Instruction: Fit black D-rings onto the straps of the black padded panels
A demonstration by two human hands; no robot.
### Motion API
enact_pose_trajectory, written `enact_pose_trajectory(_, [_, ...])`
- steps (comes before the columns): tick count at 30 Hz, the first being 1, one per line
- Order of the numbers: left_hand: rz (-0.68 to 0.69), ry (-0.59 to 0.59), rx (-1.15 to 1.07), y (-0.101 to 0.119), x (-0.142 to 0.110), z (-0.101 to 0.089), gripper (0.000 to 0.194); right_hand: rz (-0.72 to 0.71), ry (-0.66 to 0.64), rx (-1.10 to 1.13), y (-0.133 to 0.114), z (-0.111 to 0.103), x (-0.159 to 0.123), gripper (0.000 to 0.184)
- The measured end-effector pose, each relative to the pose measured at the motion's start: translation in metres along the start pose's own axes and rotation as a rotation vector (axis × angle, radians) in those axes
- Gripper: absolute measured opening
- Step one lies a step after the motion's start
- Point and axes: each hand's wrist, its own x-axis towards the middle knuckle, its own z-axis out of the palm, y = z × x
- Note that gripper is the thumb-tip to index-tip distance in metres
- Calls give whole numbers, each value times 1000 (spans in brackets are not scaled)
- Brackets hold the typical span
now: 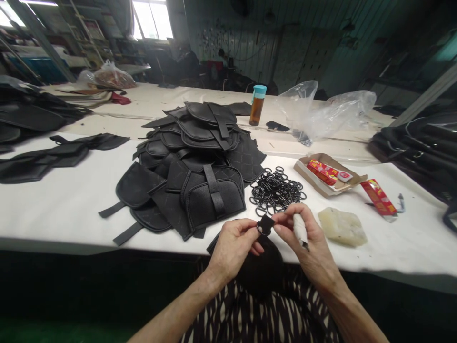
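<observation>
At the table's front edge, my left hand (pixel 232 245) pinches a black metal ring (pixel 263 232) between thumb and fingertips. A short black strap end (pixel 266 221) passes through the ring, and my right hand (pixel 312 236) grips it with thumb and forefinger. Tucked in the right fingers is also a white-wrapped tool handle (pixel 300 228); its working end is hard to make out. The strap seems to belong to a black padded piece (pixel 262 267) hanging over my lap. Just beyond my hands lies a heap of black rings (pixel 276 190).
A pile of black padded pieces with straps (pixel 214 195) rises left of the rings. To the right are a cardboard box (pixel 314 183) with red packets, a loose red packet (pixel 379 197) and a yellowish block (pixel 342 226). A bottle (pixel 257 105) and plastic bags (pixel 332 114) stand farther back.
</observation>
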Motion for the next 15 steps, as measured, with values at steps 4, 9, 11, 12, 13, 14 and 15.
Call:
enact_pose_trajectory(4, [-25, 15, -31, -2, 2, 2, 23, 2, 27, -33, 4, 6, -4, 29])
enact_pose_trajectory(9, [-27, 40, -113, -7, 4, 5, 20, -101, 60, -118, 9, 13, -5, 27])
enact_pose_trajectory(11, [-35, 45, -143, -9, 5, 5, 19, -131, 53, -141, 12, 13, -6, 27])
enact_pose_trajectory(12, [-38, 47, -154, -9, 4, 6, 18, -146, 59, -157, 14, 13, -6, 27])
enact_pose_trajectory(13, [-40, 48, -164, -9, 4, 6, 18, -163, 72, -175, 15, 13, -7, 26])
enact_pose_trajectory(14, [-40, 47, -175, -10, 3, 6, 18, -183, 90, -194, 17, 13, -7, 25])
enact_pose_trajectory(15, [-36, 46, -189, -10, 3, 7, 18, -201, 108, -210, 18, 12, -7, 24])
